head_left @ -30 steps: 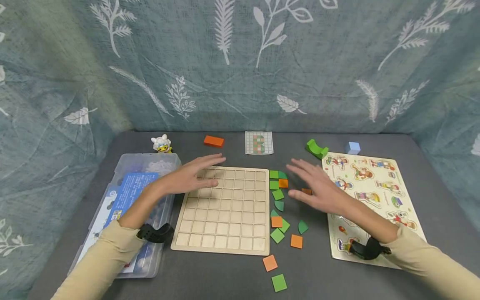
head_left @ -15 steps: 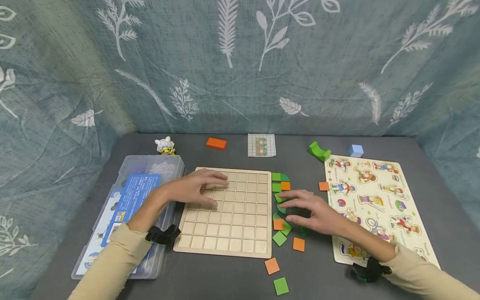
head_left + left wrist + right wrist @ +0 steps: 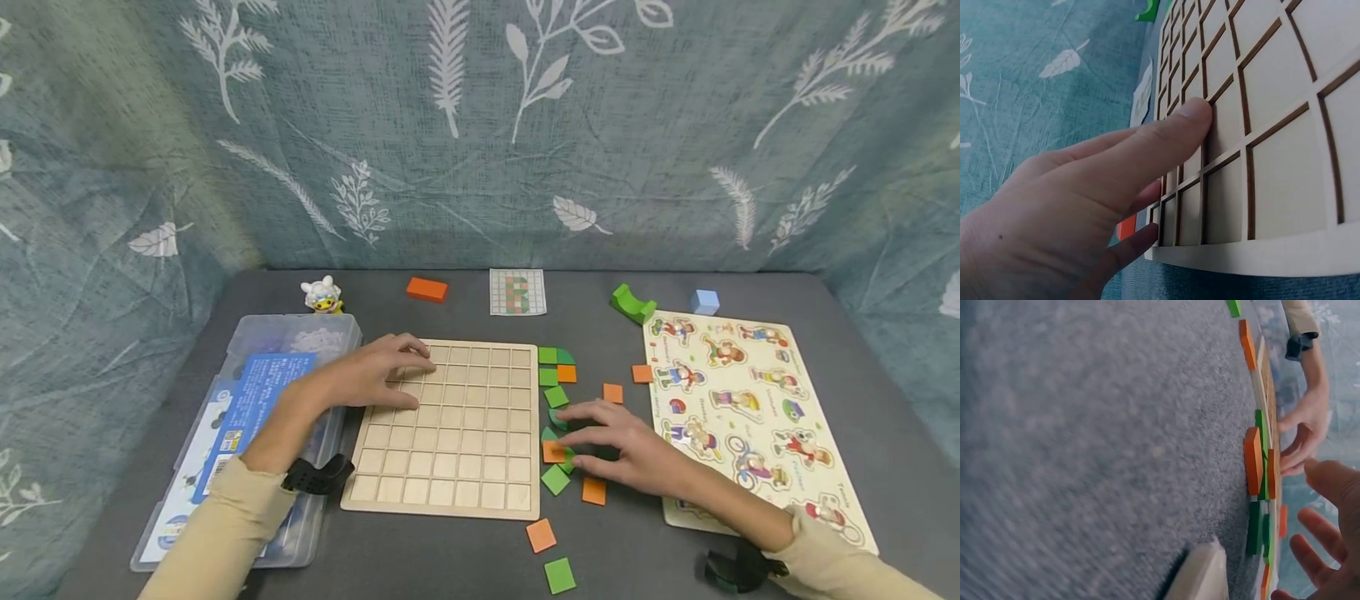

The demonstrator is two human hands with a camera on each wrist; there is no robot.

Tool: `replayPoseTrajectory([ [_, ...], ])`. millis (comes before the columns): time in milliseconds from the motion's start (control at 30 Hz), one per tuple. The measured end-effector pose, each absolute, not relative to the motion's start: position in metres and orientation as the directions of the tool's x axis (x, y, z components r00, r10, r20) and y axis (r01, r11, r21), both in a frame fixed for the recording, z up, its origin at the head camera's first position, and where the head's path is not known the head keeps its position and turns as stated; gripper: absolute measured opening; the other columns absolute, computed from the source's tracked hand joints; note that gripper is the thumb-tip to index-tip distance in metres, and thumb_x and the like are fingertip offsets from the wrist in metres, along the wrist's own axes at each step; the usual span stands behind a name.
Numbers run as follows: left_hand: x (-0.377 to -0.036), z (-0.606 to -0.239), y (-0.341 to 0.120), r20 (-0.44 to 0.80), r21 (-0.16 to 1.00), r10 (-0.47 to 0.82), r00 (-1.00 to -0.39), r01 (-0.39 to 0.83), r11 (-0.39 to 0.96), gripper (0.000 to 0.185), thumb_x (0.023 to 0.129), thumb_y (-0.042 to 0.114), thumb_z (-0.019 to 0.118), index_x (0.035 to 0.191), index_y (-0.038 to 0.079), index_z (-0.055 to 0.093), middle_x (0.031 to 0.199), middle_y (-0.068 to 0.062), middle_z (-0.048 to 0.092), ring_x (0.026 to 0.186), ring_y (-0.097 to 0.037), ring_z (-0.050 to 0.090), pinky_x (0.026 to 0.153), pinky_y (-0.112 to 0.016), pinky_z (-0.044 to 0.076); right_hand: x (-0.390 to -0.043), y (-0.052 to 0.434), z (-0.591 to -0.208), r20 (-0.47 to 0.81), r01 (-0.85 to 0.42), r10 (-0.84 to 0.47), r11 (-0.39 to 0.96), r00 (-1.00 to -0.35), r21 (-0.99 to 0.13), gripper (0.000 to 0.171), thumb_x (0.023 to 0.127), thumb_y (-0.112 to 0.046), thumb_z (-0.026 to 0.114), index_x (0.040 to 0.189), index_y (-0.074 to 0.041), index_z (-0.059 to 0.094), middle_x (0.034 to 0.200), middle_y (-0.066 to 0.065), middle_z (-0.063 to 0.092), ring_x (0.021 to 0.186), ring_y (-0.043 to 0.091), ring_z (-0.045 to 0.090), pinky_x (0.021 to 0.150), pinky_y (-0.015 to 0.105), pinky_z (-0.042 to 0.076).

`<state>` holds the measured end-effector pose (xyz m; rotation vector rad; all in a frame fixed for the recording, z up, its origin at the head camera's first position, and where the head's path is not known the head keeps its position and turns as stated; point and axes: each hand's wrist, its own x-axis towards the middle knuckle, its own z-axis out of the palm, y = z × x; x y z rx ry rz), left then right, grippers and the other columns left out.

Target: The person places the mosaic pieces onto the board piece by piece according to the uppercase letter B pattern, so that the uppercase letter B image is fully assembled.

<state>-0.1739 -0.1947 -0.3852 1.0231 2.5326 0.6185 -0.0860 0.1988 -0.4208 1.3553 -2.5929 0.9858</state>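
An empty wooden grid board [image 3: 465, 450] lies in the middle of the grey table. My left hand [image 3: 375, 379] rests on the board's far left corner, its fingers [image 3: 1191, 119] lying flat across the cells [image 3: 1272, 94]. Several loose green and orange tiles lie to the right of the board. My right hand [image 3: 622, 446] hovers low over them with fingers spread [image 3: 1329, 519], its fingertips at an orange tile [image 3: 553, 452] and a green tile [image 3: 555, 479]. It holds nothing. In the right wrist view an orange tile [image 3: 1252, 459] stands out edge-on.
A clear plastic box [image 3: 300, 533] with a blue booklet sits left of the board. At the back are a toy sheep [image 3: 321, 293], an orange block [image 3: 427, 289], a pattern card [image 3: 517, 292], a green arch [image 3: 632, 303] and a pale blue cube [image 3: 705, 302]. A character puzzle board [image 3: 750, 400] lies at right.
My right hand came down and toward me, from the upper tiles to the lower cluster beside the board. My left hand drew back slightly and settled on the board's corner.
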Motion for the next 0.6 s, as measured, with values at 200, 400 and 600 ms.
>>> replayPoseTrajectory([
  [200,-0.1742,-0.3828,-0.1978,-0.136,0.502,0.711,-0.689,0.571,0.649,0.049,0.084,0.032,0.075,0.127,0.013,0.064,0.129,-0.007,0.052,0.102,-0.019,0.049,0.084,-0.038,0.044,-0.0835,0.1951,-0.422,0.348,-0.774,-0.713,0.435,-0.608,-0.461,0.032,0.083,-0.017,0.076,0.114,-0.024,0.071,0.128,0.004,0.062,0.122,0.02,0.053,0.1,0.042,0.041],
  [400,-0.176,-0.3853,-0.1976,-0.143,0.52,0.702,-0.698,0.55,0.653,0.046,0.083,0.032,0.076,0.123,0.012,0.065,0.129,-0.007,0.054,0.114,-0.025,0.052,0.093,-0.044,0.046,-0.0839,0.1918,-0.422,0.374,-0.808,-0.731,0.418,-0.571,-0.416,0.03,0.083,-0.016,0.076,0.113,-0.023,0.071,0.124,0.003,0.064,0.117,0.02,0.055,0.097,0.043,0.042],
  [600,-0.1762,-0.3853,-0.1974,-0.167,0.517,0.679,-0.715,0.523,0.678,0.041,0.083,0.034,0.076,0.114,0.01,0.067,0.13,-0.007,0.055,0.122,-0.029,0.052,0.1,-0.046,0.045,-0.0841,0.1895,-0.4271,0.388,-0.837,-0.751,0.408,-0.535,-0.363,0.027,0.082,-0.016,0.076,0.109,-0.021,0.073,0.12,0.002,0.066,0.114,0.02,0.057,0.096,0.044,0.043],
])
